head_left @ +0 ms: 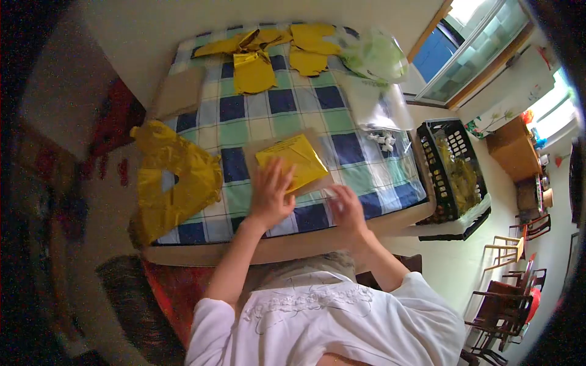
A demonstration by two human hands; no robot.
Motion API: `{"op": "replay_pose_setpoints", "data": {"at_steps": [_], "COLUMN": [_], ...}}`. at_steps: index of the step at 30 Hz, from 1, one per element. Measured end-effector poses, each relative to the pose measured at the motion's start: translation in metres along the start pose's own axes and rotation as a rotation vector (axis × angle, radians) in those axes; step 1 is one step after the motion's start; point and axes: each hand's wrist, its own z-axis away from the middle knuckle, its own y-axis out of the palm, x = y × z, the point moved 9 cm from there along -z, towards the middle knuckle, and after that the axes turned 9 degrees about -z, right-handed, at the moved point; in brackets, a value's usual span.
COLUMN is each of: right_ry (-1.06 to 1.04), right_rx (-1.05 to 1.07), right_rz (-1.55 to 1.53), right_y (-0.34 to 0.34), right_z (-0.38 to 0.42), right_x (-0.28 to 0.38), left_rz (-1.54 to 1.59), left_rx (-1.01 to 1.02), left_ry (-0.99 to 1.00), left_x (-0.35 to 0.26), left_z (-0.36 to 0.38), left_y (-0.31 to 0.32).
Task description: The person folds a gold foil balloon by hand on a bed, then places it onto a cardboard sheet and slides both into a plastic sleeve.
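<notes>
My left hand (271, 194) lies with its fingers spread on a shiny gold folded sheet (302, 161), which has small dark print near its upper edge. Beneath that sheet is a flat brown board (251, 160), its borders showing around it. Close to the board's lower right corner is my right hand (348, 210), slightly blurred, its fingers apart and nothing visible in them. Left of the board, a large crumpled gold plastic piece (183, 183) with a hole spreads over the bed's edge.
The checked bed cover (284, 100) carries more gold sheets (255, 72), a cardboard piece (180, 93), a clear bag with green contents (375, 58), clear plastic sheets (381, 110) and small white items (384, 141). A black crate (434, 174) holding yellowish material stands at the right; chairs (500, 302) lie beyond.
</notes>
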Motion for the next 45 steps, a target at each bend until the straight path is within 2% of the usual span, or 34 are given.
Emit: {"op": "replay_pose_setpoints", "data": {"at_steps": [2, 5, 8, 9, 11, 12, 14, 15, 18, 21, 24, 27, 30, 33, 36, 39, 42, 43, 45], "right_ry": [0.228, 0.242, 0.286, 0.191, 0.43, 0.552, 0.564, 0.572, 0.681, 0.775, 0.754, 0.694, 0.718, 0.732, 0.657, 0.283, 0.17, 0.073, -0.088], "right_rx": [-0.137, -0.032, 0.05, -0.017, 0.066, 0.111, 0.14, 0.154, 0.129, 0.149, 0.182, 0.185, 0.206, 0.181, 0.256, 0.12, 0.137, 0.217, 0.23], "right_rz": [-0.093, -0.06, -0.122, -0.169, -0.635, -0.867, -0.909, -0.931, -0.943, -0.847, -0.784, -0.902, -0.732, -0.672, -0.358, 0.28, 0.111, 0.164, 0.219], "right_y": [-0.017, -0.008, 0.006, 0.005, 0.02, 0.029, 0.025, 0.024, 0.031, 0.03, 0.027, 0.029, 0.025, 0.023, 0.018, -0.01, 0.015, 0.03, 0.05], "right_z": [-0.007, -0.029, -0.049, -0.055, -0.049, -0.046, -0.044, -0.043, -0.036, -0.03, -0.03, -0.031, -0.029, -0.028, -0.029, -0.034, -0.034, -0.035, -0.04], "right_x": [-0.045, -0.067, -0.071, -0.069, -0.096, -0.095, -0.084, -0.078, -0.089, -0.092, -0.092, -0.086, -0.085, -0.075, -0.07, -0.026, 0.0, 0.01, 0.02], "left_rz": [0.072, -0.203, -0.133, -0.076, 0.042, 0.384, 1.083, 1.226, 1.313, 1.239, 1.252, 1.229, 1.186, 1.068, 0.236, -0.159, 0.109, 0.057, -0.049], "left_rx": [-0.129, -0.005, -0.028, -0.062, -0.131, -0.115, -0.067, -0.027, 0.091, 0.203, 0.219, 0.223, 0.285, 0.261, 0.284, -0.06, 0.151, 0.148, 0.131], "left_ry": [-0.176, -0.462, -0.414, -0.41, -0.402, -0.551, -0.826, -0.86, -0.966, -0.998, -1.01, -0.923, -0.959, -1.003, -0.846, -0.434, -0.043, -0.009, 0.065], "left_x": [0.025, 0.064, 0.054, 0.056, 0.06, 0.075, 0.086, 0.08, 0.074, 0.081, 0.08, 0.076, 0.072, 0.079, 0.07, 0.024, -0.038, -0.047, -0.06], "left_z": [0.02, 0.063, 0.061, 0.061, 0.064, 0.067, 0.079, 0.079, 0.086, 0.09, 0.086, 0.082, 0.081, 0.08, 0.066, 0.053, 0.064, 0.066, 0.067], "left_y": [-0.02, -0.018, -0.021, -0.023, -0.022, -0.013, 0.012, 0.012, 0.02, 0.03, 0.029, 0.029, 0.021, 0.022, -0.019, -0.05, -0.002, 0.004, 0.014]}}
